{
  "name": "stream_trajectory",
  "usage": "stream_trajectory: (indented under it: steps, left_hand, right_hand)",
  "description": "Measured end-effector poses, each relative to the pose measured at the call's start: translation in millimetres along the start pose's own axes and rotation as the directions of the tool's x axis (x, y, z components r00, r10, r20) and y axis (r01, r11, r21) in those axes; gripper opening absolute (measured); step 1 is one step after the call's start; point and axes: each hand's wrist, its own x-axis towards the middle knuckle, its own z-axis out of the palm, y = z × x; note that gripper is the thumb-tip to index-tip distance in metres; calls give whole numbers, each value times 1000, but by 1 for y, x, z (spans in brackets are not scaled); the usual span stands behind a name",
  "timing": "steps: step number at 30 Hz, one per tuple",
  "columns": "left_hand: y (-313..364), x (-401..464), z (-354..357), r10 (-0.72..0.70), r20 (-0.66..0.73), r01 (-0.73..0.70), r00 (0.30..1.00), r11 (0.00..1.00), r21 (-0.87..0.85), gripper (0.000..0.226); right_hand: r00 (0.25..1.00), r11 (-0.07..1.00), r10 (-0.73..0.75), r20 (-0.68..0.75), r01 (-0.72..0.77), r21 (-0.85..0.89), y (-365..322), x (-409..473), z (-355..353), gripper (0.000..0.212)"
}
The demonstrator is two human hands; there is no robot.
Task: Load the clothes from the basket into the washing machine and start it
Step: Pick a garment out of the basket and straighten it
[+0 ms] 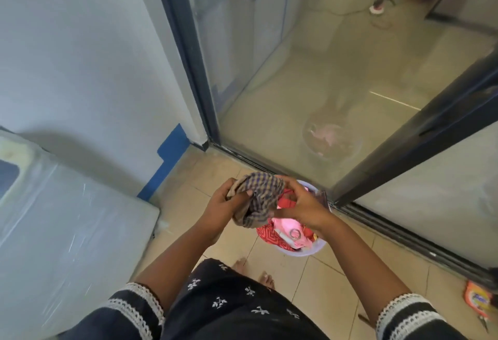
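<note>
A brown and dark checked cloth (pixel 260 196) is bunched between both hands, held above a pale lilac basket (pixel 304 250) on the tiled floor. My left hand (pixel 227 203) grips the cloth's left side, and my right hand (pixel 301 202) grips its right side. Red patterned and pink clothes (pixel 283 233) still fill the basket below. The washing machine (pixel 62 229), white and wrapped in clear plastic film, stands at the lower left with its lid down.
A dark-framed glass sliding door (pixel 323 75) runs along the right, its track just behind the basket. An orange detergent packet (pixel 478 300) lies on the floor at the far right. My bare feet (pixel 253 272) stand close to the basket. A white wall is on the left.
</note>
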Motion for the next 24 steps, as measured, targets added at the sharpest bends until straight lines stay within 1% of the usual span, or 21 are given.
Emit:
stream_trajectory:
  steps: [2, 3, 4, 6, 7, 9, 11, 12, 13, 15, 16, 17, 19, 21, 23, 24]
  left_hand:
    - [12, -7, -5, 5, -34, -10, 999, 989, -149, 42]
    - [17, -11, -9, 0, -59, -14, 998, 973, -232, 43]
    - [21, -15, -14, -8, -93, -21, 996, 950, -312, 44]
    - [26, -23, -28, -21, -154, -45, 988, 907, -419, 44]
    - [27, -26, -35, -27, -172, -51, 985, 900, -433, 42]
    - [28, -34, -58, -40, -202, -49, 979, 908, -417, 39]
    - [29, -43, -89, -58, -222, -28, 973, 930, -367, 35]
    - [28, -48, -104, -76, -222, -4, 972, 940, -340, 34]
    - [26, -54, -123, -90, -223, 16, 971, 949, -315, 33]
    - [22, -67, -160, -97, -239, 30, 966, 963, -268, 36]
    - [21, -75, -177, -93, -255, 27, 962, 967, -253, 40]
    - [19, -80, -191, -91, -276, 21, 957, 969, -246, 42]
    - [15, -93, -227, -122, -323, 26, 939, 958, -287, 40]
    - [11, -105, -265, -170, -314, 44, 934, 928, -370, 30]
    - [11, -116, -299, -171, -292, 32, 941, 903, -428, 26]
    - [12, -123, -315, -162, -307, 12, 938, 900, -436, 25]
  right_hand:
    - [991, 994, 46, 126, -34, -103, -6, 10, 13, 92]
    - [984, 992, 80, 162, -62, -111, -10, 15, 23, 89]
    - [975, 990, 117, 191, -100, -95, -14, 19, 34, 86]
    - [959, 978, 208, 192, -209, -14, -21, 26, 59, 71]
    - [947, 963, 249, 203, -264, 51, -24, 28, 71, 64]
    - [922, 930, 293, 253, -336, 150, -29, 38, 98, 58]
    - [928, 928, 248, 277, -310, 206, -43, 51, 130, 40]
    - [943, 928, 213, 256, -277, 248, -53, 57, 144, 30]
    - [955, 919, 189, 227, -253, 301, -62, 65, 162, 25]
    - [967, 892, 166, 195, -232, 388, -80, 80, 198, 36]
    - [966, 885, 160, 204, -232, 404, -87, 88, 216, 40]
    - [963, 878, 149, 222, -232, 418, -95, 93, 232, 39]
    - [951, 858, 125, 282, -246, 450, -112, 102, 271, 34]
    - [927, 819, 122, 354, -295, 492, -130, 109, 310, 37]
    - [899, 821, 87, 430, -309, 480, -144, 117, 344, 42]
    - [888, 839, 72, 454, -300, 453, -151, 122, 361, 44]
